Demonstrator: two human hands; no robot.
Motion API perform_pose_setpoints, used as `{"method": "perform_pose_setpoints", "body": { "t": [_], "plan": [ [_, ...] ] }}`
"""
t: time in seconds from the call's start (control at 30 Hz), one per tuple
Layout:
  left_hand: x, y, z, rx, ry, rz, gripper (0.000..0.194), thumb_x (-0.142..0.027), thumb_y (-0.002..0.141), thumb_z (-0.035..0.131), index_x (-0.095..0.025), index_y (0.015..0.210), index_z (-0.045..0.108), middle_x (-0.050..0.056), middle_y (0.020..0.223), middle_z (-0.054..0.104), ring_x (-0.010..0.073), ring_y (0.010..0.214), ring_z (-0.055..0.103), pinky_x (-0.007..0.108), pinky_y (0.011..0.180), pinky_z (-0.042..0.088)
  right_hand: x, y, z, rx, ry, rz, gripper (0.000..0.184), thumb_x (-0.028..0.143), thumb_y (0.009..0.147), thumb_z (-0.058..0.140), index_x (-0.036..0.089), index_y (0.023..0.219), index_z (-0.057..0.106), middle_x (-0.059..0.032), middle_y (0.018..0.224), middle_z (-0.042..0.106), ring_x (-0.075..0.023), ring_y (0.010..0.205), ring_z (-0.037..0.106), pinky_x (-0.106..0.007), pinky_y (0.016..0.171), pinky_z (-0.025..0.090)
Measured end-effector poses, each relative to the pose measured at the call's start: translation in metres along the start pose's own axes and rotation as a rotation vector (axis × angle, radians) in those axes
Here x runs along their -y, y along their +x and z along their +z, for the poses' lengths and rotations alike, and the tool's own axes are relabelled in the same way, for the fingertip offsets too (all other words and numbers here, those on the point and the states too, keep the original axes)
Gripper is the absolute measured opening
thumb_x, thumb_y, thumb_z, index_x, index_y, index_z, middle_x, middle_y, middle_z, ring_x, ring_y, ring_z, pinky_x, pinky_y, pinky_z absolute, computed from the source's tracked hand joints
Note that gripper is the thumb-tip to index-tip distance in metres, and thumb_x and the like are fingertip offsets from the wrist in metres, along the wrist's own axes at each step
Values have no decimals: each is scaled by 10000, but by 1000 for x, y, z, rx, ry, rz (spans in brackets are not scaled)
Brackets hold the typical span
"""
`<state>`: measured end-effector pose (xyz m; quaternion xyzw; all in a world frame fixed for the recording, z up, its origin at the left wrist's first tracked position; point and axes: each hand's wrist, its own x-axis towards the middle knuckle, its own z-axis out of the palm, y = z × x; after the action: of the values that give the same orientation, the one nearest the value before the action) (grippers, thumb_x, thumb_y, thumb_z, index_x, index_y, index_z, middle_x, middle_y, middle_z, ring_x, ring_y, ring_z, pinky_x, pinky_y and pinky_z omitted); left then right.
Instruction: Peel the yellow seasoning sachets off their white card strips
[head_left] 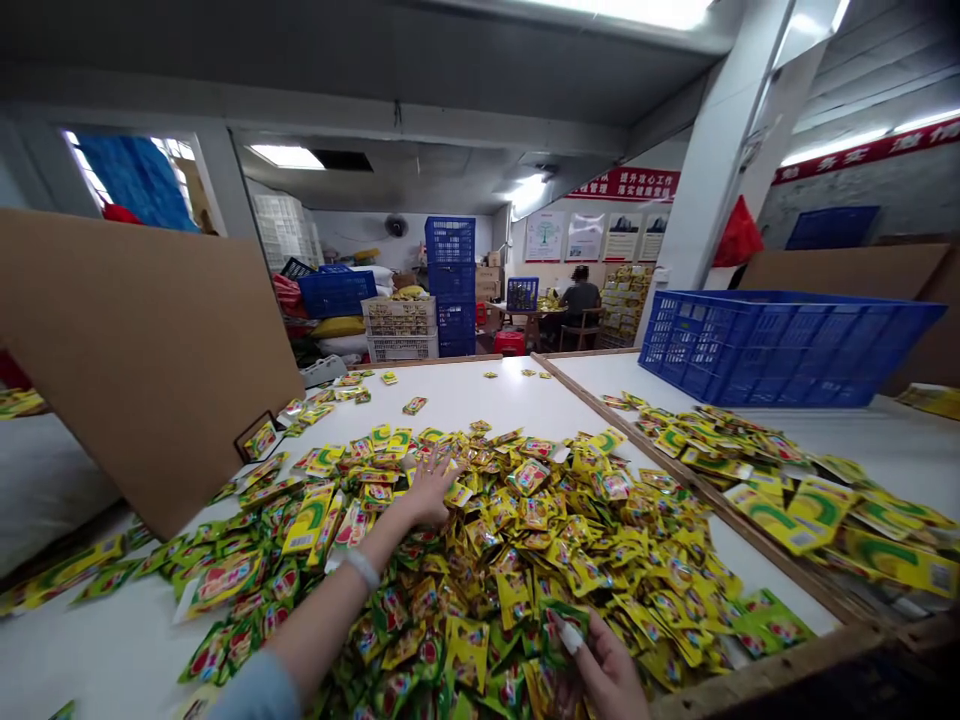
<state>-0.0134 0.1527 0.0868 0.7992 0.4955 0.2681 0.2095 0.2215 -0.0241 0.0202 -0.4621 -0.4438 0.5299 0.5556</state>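
Note:
A heap of small yellow candy-like packets covers the white tabletop, with green packets mixed in at its left and front. My left hand stretches over the heap's far middle. Its fingers are spread and rest on the packets, and a pale band circles the wrist. At the near edge, my right hand pinches a green packet between thumb and fingers. The thumb has a white covering on its tip. Flat yellow cartons lie among the packets left of my left hand.
A wooden strip divides the table. Beyond it lie more packets, larger yellow packs and a blue plastic crate. A cardboard sheet leans at left. Stacked crates and a seated person are farther back.

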Motion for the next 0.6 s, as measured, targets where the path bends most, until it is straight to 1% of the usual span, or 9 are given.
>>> {"method": "perform_pose_setpoints", "body": {
  "t": [0.07, 0.13, 0.2, 0.27, 0.33, 0.4, 0.47, 0.53, 0.6],
  "plan": [
    [15, 15, -5, 19, 1, -25, 520, -84, 418, 716, -195, 920, 639, 139, 1374, 408, 418, 1329, 123, 610, 1030, 0, -3, -2, -5, -4, -2, 20, 446, 565, 643, 649, 195, 893, 649, -9, 551, 594, -122, 342, 487, -246, 348, 424],
    [22, 15, -6, 8, -27, -23, 453, -130, 427, 735, -191, 864, 633, 136, 1332, 463, 396, 1326, 168, 580, 1045, 51, -3, -4, -9, -30, -4, 22, 435, 550, 640, 658, 193, 889, 648, 3, 518, 574, -116, 328, 473, -236, 338, 414],
    [22, 4, -9, -30, -81, -9, 404, -225, 513, 721, -196, 900, 610, 118, 1281, 517, 338, 1318, 236, 512, 1067, 116, -3, -3, -14, -66, 18, 28, 436, 538, 628, 673, 195, 894, 643, 10, 507, 564, -120, 337, 481, -236, 339, 419],
    [16, -13, -12, -86, -159, -18, 355, -345, 643, 640, -198, 960, 578, 109, 1202, 569, 296, 1263, 350, 466, 1051, 216, 2, -1, -16, -92, 66, 35, 443, 527, 606, 697, 203, 901, 632, 14, 539, 575, -113, 339, 478, -233, 336, 418],
    [6, -36, -11, -140, -262, -63, 356, -444, 751, 505, -189, 996, 546, 114, 1106, 607, 283, 1142, 481, 442, 974, 347, 14, 3, -14, -95, 122, -11, 417, 488, 583, 734, 209, 873, 627, 7, 610, 601, -109, 399, 511, -224, 382, 444],
    [-10, -63, -2, -153, -387, -123, 406, -495, 779, 438, -172, 1009, 524, 118, 1019, 630, 268, 986, 578, 403, 849, 454, 35, 8, -3, -69, 146, -82, 345, 430, 602, 746, 208, 833, 618, 8, 645, 602, -98, 458, 523, -199, 423, 452],
    [-31, -91, 14, -112, -506, -179, 421, -509, 754, 482, -154, 976, 529, 103, 902, 652, 238, 815, 625, 350, 712, 506, 59, 13, 17, -2, 125, -126, 278, 390, 658, 716, 206, 829, 595, 24, 616, 573, -74, 421, 476, -170, 375, 407],
    [-54, -116, 30, -36, -637, -232, 391, -497, 705, 567, -147, 879, 548, 54, 726, 640, 189, 640, 609, 294, 587, 501, 80, 17, 39, 112, 77, -170, 237, 369, 710, 672, 214, 860, 574, 37, 616, 546, -51, 355, 395, -157, 304, 334],
    [-74, -136, 40, 35, -820, -285, 369, -459, 642, 657, -149, 803, 540, -8, 592, 573, 129, 518, 537, 244, 509, 463, 92, 19, 58, 237, -8, -288, 160, 310, 745, 636, 218, 864, 582, 12, 729, 560, -65, 422, 451, -177, 355, 385]
  ]
}}
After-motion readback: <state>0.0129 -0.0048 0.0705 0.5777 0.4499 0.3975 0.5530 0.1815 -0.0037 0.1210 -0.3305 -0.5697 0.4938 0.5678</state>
